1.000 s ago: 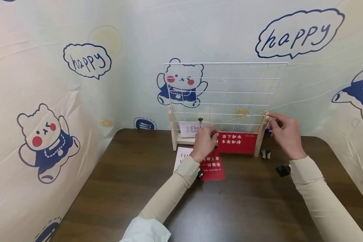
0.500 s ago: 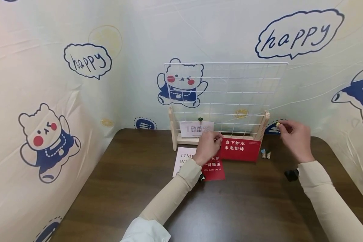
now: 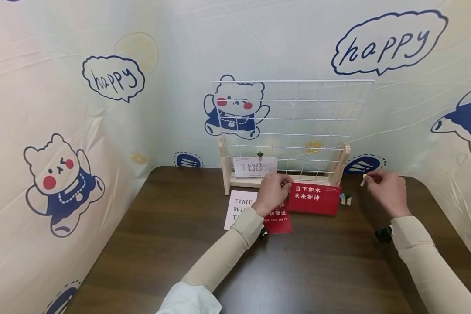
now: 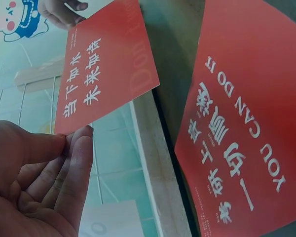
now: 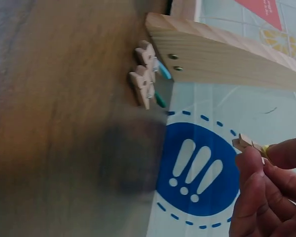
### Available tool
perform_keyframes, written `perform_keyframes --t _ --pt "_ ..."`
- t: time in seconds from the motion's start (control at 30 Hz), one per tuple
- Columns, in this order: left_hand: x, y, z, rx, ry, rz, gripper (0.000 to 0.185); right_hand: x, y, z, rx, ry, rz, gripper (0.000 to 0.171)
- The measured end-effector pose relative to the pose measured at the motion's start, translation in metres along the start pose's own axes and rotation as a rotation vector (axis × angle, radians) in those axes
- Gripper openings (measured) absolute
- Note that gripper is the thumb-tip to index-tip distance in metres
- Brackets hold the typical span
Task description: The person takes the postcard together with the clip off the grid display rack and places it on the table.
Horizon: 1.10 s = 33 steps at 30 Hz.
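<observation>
My left hand [image 3: 272,192] pinches a red card [image 3: 315,199] with white characters by its left corner, between thumb and fingertips. The card hangs in front of the lower right of a white wire grid rack [image 3: 294,118]. Off to the right of the rack, my right hand [image 3: 388,192] pinches a small wooden clothespin [image 5: 251,143] with a yellow piece on it. Two more small clothespins [image 5: 145,74], one with a blue piece and one with a green, lie beside the rack's wooden foot [image 5: 222,49]. A "Good Luck" card [image 3: 245,168] hangs on the grid under a green-topped clip [image 3: 260,155].
A white card [image 3: 237,207] and another red card [image 4: 241,118] lie on the dark wooden table [image 3: 298,270] in front of the rack, partly behind my left hand and forearm. Patterned cloth [image 3: 172,52] stands behind the table and at its sides.
The red card has come down and slightly right, away from the grid, with my left hand. My right hand has moved right and down from the rack's post, still pinching the clothespin.
</observation>
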<state>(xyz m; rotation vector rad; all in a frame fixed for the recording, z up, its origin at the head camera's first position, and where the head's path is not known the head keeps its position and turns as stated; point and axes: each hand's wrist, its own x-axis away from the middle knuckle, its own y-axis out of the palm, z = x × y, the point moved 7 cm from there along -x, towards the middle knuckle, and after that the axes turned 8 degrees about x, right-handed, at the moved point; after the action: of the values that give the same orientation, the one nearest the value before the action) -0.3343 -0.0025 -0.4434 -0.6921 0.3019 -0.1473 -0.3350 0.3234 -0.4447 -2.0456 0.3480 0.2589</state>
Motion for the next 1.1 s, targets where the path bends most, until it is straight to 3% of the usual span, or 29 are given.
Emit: perform_keyframes --t 0.8,1.1 --pt "0.007 0.012 -0.002 0.091 -0.026 -0.065 0.015 0.005 0.022 0.018 0.051 0.044 -0.153 0.031" --pt "0.009 0.021 -0.004 0.036 -0.027 -0.082 0.017 0.007 0.032 0.023 0.086 0.053 -0.239 0.032"
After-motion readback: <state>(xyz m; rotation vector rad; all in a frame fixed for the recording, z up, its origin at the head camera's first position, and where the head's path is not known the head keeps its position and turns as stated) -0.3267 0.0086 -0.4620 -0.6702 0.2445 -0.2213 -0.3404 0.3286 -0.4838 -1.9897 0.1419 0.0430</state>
